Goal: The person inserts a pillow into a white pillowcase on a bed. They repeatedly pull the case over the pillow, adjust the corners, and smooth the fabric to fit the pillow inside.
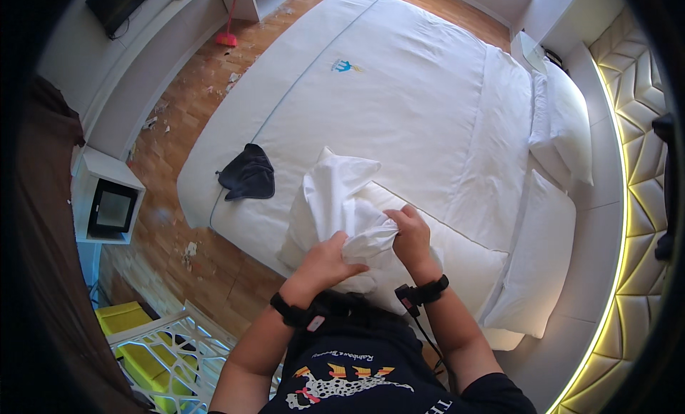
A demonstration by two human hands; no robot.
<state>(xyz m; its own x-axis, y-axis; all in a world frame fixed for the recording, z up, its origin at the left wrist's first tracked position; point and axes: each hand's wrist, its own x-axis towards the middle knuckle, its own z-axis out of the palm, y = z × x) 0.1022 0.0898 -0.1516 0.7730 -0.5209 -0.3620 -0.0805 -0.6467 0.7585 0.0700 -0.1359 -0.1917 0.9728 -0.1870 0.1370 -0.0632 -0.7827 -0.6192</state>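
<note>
A white pillowcase [330,193] is bunched up in front of me at the near side of the bed, its far end standing up in loose folds. My right hand [412,241] pinches a gathered edge of it. Across from it, my left hand [330,263] grips the cloth on the other side, its thumb stretched toward the right and its fingers partly hidden by the folds. Beneath and to the right lies a plump white pillow [457,261] with a dark seam line along its far edge. How far the case covers the pillow, I cannot tell.
The large bed [399,114] has a white cover with a blue stripe. A dark grey cloth [248,173] lies on its left part. More white pillows [539,250] rest by the padded headboard. Scraps litter the wooden floor [214,271]; a red broom [227,39] stands far left.
</note>
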